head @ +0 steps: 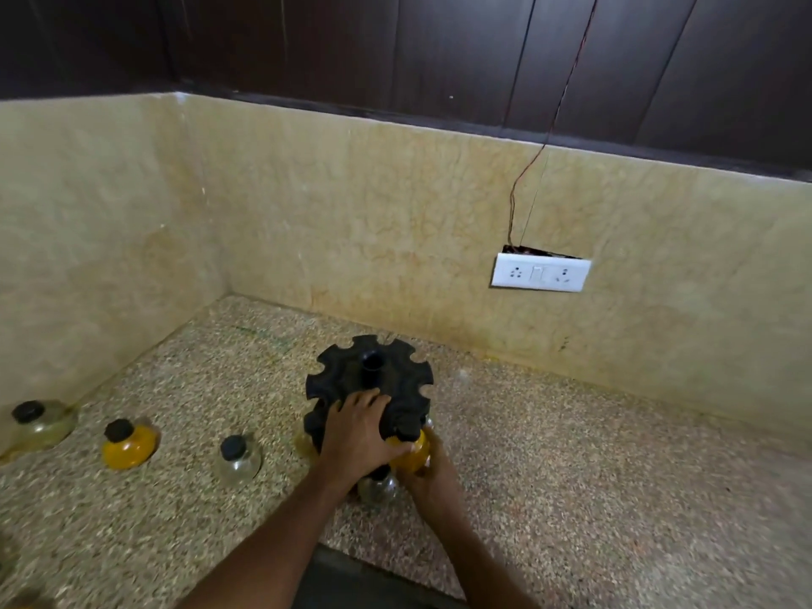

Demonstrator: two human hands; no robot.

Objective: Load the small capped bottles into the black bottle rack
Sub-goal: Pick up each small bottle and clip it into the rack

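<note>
**Two hands at the rack, three bottles waiting to its left**

One black rack [369, 384] is standing on the speckled counter [571, 498], near the corner of the yellow wall [351, 213]. The left hand [358, 432] is lying across the rack's near edge, fingers spread and pressing on its top — grasping nothing else. The right hand [428, 470] is cupping a yellow bottle [411, 452] against the rack's near side, just under its rim, fingers wrapped around it.

One clear bottle [378, 487] is sitting at the foot of the rack, between the two wrists; whether it is seated in a slot is hidden.

Three more capped bottles are standing loose to the left of the rack, each with a black cap — a clear one [239, 459] closest, a yellow one [127, 443] farther out, and a pale one [41, 424] farthest, by the side wall.

One white socket plate [540, 272] is showing on the wall to the right of the rack, with a thin wire [545, 142] running up from it.
</note>
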